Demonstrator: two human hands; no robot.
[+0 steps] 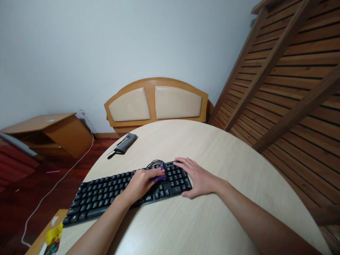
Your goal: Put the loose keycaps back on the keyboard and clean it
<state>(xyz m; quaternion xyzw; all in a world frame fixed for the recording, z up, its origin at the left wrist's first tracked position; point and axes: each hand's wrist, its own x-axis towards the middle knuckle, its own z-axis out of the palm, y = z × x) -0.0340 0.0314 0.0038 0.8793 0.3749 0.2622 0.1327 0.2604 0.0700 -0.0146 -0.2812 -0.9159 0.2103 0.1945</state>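
A black keyboard (106, 198) lies at an angle on the round pale table. My left hand (140, 184) is over its right half, fingers closed on a purple cloth (160, 174) pressed against the keys beside the number pad. My right hand (198, 177) clasps the keyboard's right end, with its fingers at the back corner and its thumb by the front corner. Behind the purple cloth, a coiled dark cable (155, 162) rests at the keyboard's back edge. The palm side of my left hand is hidden.
Toward the table's (239, 170) back left lies a grey pouch (127, 143) with thin tools on it. A wooden headboard (152, 102) stands beyond, and a slatted wooden panel (281, 81) leans at right. Yellow material (54, 233) sits low at left; a white cable (57, 189) crosses the floor.
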